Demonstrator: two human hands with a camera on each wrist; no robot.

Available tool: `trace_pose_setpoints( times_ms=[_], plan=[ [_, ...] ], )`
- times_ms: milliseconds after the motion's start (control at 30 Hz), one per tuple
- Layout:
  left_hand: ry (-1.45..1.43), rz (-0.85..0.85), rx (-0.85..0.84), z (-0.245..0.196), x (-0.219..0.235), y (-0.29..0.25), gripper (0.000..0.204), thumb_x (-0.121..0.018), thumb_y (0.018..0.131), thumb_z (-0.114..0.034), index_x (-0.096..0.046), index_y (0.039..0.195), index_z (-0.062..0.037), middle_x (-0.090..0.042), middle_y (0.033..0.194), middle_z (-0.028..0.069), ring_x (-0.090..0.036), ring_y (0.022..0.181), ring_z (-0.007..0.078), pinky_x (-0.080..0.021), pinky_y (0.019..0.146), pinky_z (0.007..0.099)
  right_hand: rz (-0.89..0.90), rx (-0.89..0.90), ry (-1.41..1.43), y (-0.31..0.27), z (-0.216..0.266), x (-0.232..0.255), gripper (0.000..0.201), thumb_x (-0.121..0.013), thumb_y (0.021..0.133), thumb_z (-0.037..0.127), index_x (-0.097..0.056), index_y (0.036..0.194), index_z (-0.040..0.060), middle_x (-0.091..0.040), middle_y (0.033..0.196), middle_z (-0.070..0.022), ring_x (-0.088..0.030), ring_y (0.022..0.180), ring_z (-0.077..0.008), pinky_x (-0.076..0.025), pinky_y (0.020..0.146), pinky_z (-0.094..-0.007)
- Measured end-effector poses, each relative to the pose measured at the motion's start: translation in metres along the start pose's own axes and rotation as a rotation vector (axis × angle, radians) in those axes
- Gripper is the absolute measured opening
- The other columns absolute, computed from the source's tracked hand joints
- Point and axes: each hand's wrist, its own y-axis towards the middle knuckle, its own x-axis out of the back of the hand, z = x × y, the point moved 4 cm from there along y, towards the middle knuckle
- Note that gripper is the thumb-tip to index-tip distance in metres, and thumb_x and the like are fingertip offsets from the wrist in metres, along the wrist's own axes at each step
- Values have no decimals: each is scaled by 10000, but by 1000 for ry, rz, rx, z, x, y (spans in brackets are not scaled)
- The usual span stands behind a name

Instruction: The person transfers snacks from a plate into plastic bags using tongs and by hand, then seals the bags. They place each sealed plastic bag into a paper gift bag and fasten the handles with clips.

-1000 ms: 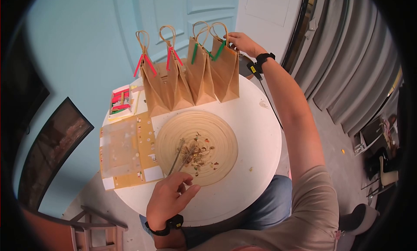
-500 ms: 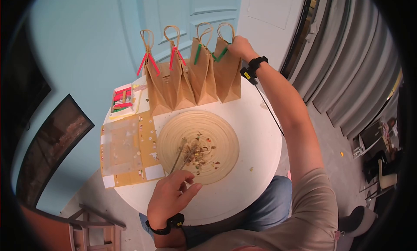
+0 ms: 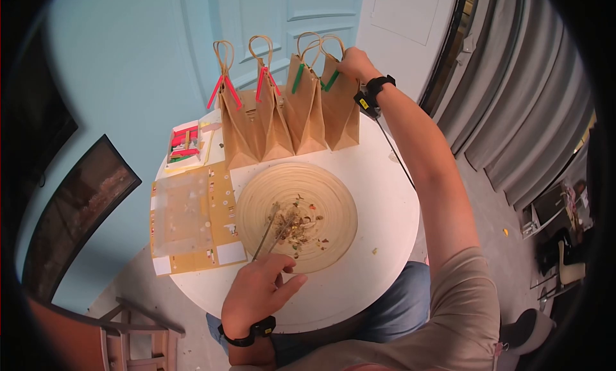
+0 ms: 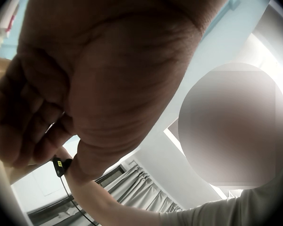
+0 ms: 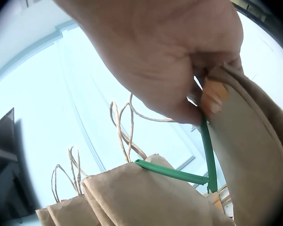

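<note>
Four brown paper bags stand in a row; the rightmost paper bag [image 3: 341, 118] has its top edge gripped by my right hand [image 3: 357, 66]. In the right wrist view the thumb reaches the end of a green hinged clip [image 5: 172, 173], spread in a V beside an orange patch [image 5: 214, 96] on the bag. My left hand [image 3: 260, 291] hovers at the near rim of a round ridged plate [image 3: 333, 185], fingers loosely bent. Tweezers-like metal tongs [image 3: 265, 238] extend from beneath its fingers to small dried bits [image 3: 301, 227]. In the left wrist view the palm shows nothing held.
Pink clips [image 3: 263, 84] sit on the two left bags. A small box [image 3: 185, 145] of pink and green clips stands at the left. Near it lies a yellow mat with a translucent sheet [image 3: 183, 214]. The white round table [image 3: 391, 204] stands before a blue wall [image 3: 128, 63].
My right hand has come further over the rightmost bag's top edge, its fingers now more curled. The green clip there looks narrower. My left hand stays at the plate's near rim.
</note>
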Motion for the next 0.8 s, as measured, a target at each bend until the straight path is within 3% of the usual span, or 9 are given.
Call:
trace_pose_setpoints(
  times_ms=[300,400,500,567,600,667,700,767,800],
  plan=[
    [68,31,-27,-6,2,0,319,-890,957,-268,-752,1103,-21,-778,965,121,-731,733,256,-582,685,377,27,38,129,-28,8,12,503,-839,906,292,-769,1186,-120,-800,1175,-283,-793,1113,-380,-620,936,-450],
    [80,27,-38,-10,2,-3,302,-890,954,-222,-748,1124,-17,-779,995,123,-733,747,243,-587,693,360,74,-99,277,-43,4,19,542,-809,973,358,-758,1181,-140,-790,1201,-269,-777,1140,-362,-608,932,-443],
    [85,8,-59,-13,1,-6,312,-888,959,-258,-748,1126,-35,-786,1005,116,-740,743,258,-585,690,381,26,-106,342,-48,-10,24,566,-772,1029,438,-760,1108,-122,-773,1056,-219,-763,977,-310,-593,824,-435],
    [88,-4,-72,-15,1,-8,322,-886,964,-293,-750,1127,-51,-792,1012,109,-745,737,271,-582,685,401,63,-119,432,-50,-16,25,573,-755,1044,491,-755,1019,-81,-698,874,-140,-654,747,-231,-514,666,-403],
    [87,-3,-71,-17,1,-8,321,-887,963,-293,-749,1124,-51,-792,1012,109,-745,738,271,-582,685,400,58,-118,432,-52,-20,26,573,-755,1044,491,-755,1019,-81,-698,874,-140,-654,747,-231,-514,666,-403],
    [88,-4,-75,-20,2,-11,321,-888,962,-292,-749,1121,-51,-792,1013,108,-746,738,272,-582,684,399,96,-133,431,-58,-22,29,579,-752,1046,520,-740,954,-52,-603,766,-69,-514,629,-171,-410,579,-377],
    [96,-7,-83,-21,2,-12,319,-889,962,-290,-748,1120,-52,-790,1008,109,-745,736,272,-582,683,398,94,-131,431,-60,-23,31,579,-752,1046,520,-740,954,-52,-603,766,-69,-514,629,-171,-410,579,-377],
    [104,-10,-92,-20,3,-14,317,-890,961,-287,-748,1120,-53,-789,1002,110,-744,734,272,-582,683,397,133,-188,389,-65,-26,33,662,-794,972,499,-787,1148,-138,-803,1099,-245,-785,1012,-336,-594,883,-471],
    [108,-18,-88,-19,4,-15,310,-891,960,-278,-747,1116,-52,-789,999,112,-742,732,274,-582,683,396,134,-188,389,-70,-28,34,662,-794,972,499,-787,1148,-138,-803,1099,-245,-785,1012,-336,-594,883,-471]
  ],
)
